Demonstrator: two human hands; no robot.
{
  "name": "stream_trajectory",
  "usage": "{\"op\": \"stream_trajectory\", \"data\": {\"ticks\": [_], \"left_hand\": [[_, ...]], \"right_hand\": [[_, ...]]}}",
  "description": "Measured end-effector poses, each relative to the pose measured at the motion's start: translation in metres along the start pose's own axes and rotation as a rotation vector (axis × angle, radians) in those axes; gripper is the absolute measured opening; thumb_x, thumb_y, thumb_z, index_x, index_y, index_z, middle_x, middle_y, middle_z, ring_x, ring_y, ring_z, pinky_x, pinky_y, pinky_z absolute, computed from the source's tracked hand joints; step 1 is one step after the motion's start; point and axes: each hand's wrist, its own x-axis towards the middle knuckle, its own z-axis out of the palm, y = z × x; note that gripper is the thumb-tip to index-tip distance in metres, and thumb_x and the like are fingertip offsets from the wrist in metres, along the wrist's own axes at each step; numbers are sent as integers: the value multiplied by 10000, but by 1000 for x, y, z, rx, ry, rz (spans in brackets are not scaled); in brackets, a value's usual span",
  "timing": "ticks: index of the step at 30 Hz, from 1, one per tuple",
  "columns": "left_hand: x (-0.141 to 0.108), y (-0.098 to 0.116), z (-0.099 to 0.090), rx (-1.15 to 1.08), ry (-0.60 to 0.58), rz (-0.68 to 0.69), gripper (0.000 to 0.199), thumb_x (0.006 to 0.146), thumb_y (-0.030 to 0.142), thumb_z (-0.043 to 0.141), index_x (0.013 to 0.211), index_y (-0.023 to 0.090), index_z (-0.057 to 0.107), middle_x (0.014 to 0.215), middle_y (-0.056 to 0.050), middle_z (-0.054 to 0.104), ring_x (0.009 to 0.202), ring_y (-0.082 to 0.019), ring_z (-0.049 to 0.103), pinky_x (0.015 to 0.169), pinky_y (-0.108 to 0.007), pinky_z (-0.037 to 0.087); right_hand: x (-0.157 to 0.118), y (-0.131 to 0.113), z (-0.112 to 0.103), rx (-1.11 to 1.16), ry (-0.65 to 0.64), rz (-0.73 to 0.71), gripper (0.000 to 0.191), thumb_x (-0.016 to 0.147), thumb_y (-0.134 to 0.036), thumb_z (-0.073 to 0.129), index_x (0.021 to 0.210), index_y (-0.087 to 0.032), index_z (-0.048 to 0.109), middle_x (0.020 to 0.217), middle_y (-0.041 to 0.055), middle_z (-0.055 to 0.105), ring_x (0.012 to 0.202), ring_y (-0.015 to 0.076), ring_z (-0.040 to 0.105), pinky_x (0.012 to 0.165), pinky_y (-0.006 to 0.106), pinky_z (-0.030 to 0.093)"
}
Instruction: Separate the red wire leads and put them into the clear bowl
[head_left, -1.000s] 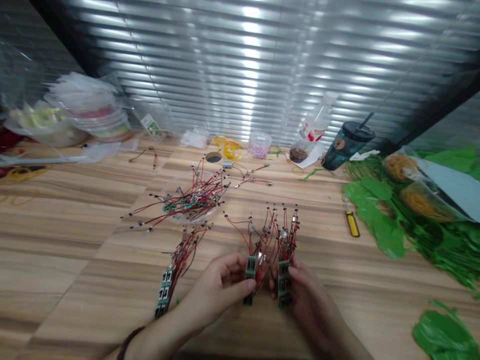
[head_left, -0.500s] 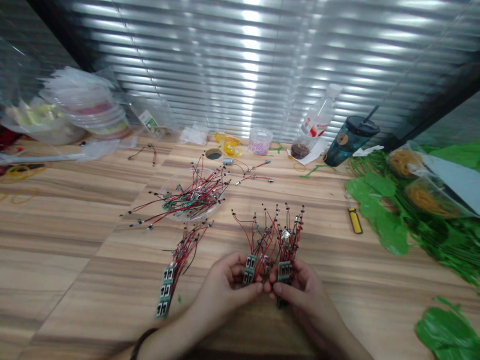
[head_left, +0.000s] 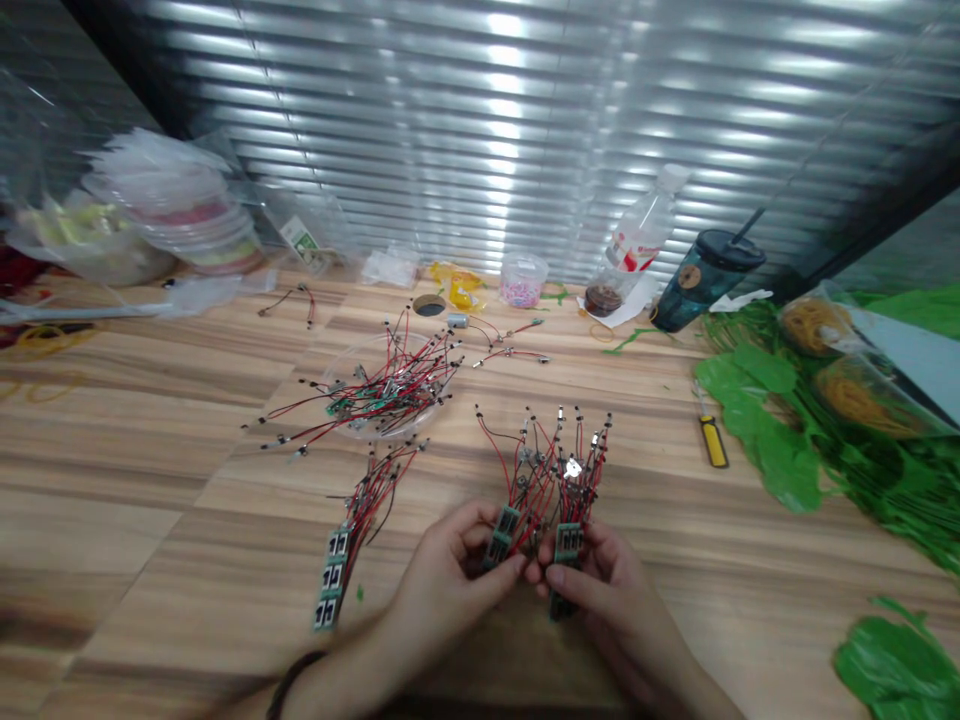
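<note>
My left hand (head_left: 450, 575) and my right hand (head_left: 604, 585) nearly meet at the bottom centre of the view. Each pinches a strip of small green circuit boards. The left strip (head_left: 504, 533) and the right strip (head_left: 568, 542) both trail bundles of red and black wires (head_left: 551, 470) pointing away from me, and my fingers partly hide the boards. A third wired strip (head_left: 331, 578) lies on the wooden table (head_left: 150, 490) left of my left hand. Farther off, a clear plastic dish (head_left: 390, 395) holds a tangle of wired boards.
Loose wires (head_left: 510, 345) lie beyond the dish. A yellow-handled screwdriver (head_left: 714, 441) rests near green artificial leaves (head_left: 757, 430). Along the back stand a teal lidded tumbler (head_left: 705, 282), a plastic bottle (head_left: 641, 235) and a container of pink beads (head_left: 522, 280). Stacked plastic packaging (head_left: 172, 210) sits back left.
My hands have drawn closer together and the two strips have tilted inward. The view has shifted slightly, and the wire bundles have spread a little.
</note>
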Motion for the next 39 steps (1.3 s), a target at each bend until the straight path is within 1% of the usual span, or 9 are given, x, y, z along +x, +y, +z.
{"op": "stream_trajectory", "data": {"ticks": [3,9,12,19,24,29,33,35,39], "left_hand": [[0,-2,1,10,-5,27,286,734,285,658,897,94,522,873,-52,679,724,-48,648,711,-122,527],[1,-7,-1,53,3,69,282,735,292,658,914,111,537,912,-44,686,789,-52,663,751,-109,527],[2,-9,-1,90,10,83,275,749,299,641,934,116,553,925,-43,688,814,-50,665,768,-103,522],[0,-9,-2,152,23,90,256,755,306,626,931,134,559,914,-29,681,824,-49,655,757,-104,511],[2,-10,-5,215,116,131,247,765,316,593,921,130,546,901,-35,649,828,-65,622,752,-139,496],[3,-7,-1,137,207,118,271,736,298,610,917,124,509,870,-23,627,797,-56,600,724,-134,478],[6,-5,-1,-19,189,105,317,640,287,683,781,115,457,759,-2,596,716,-43,574,682,-128,458],[8,-6,-3,-60,183,60,353,598,261,701,739,125,408,716,17,567,673,-31,553,634,-116,436],[10,-5,-4,-80,148,7,478,571,189,686,885,174,326,752,31,589,672,-59,589,611,-130,437]], "right_hand": [[0,3,0,-1,12,-10,272,636,-177,805,860,-161,651,770,12,667,687,107,631,654,200,508],[0,4,0,-1,85,-61,307,613,-192,824,873,-166,662,814,29,683,704,125,650,621,197,516],[-1,2,1,-2,126,-69,331,598,-199,836,883,-171,671,859,40,696,709,128,659,625,202,520],[-1,-1,1,-32,155,-86,313,585,-208,845,854,-172,688,837,45,711,695,129,669,619,197,524],[0,1,1,-31,146,-84,311,576,-205,848,842,-168,692,818,44,712,684,129,671,609,191,519],[0,4,2,-38,158,-71,313,581,-206,841,846,-175,677,838,39,713,705,138,676,631,202,527],[0,8,-2,-55,164,-104,329,584,-214,838,866,-176,671,828,41,716,706,142,677,637,206,532],[2,11,-6,-73,187,-102,358,579,-220,841,888,-183,664,829,49,722,708,158,685,648,228,545],[5,16,-9,-200,145,-173,392,574,-234,838,916,-179,656,869,84,733,789,220,699,754,321,565]]}}
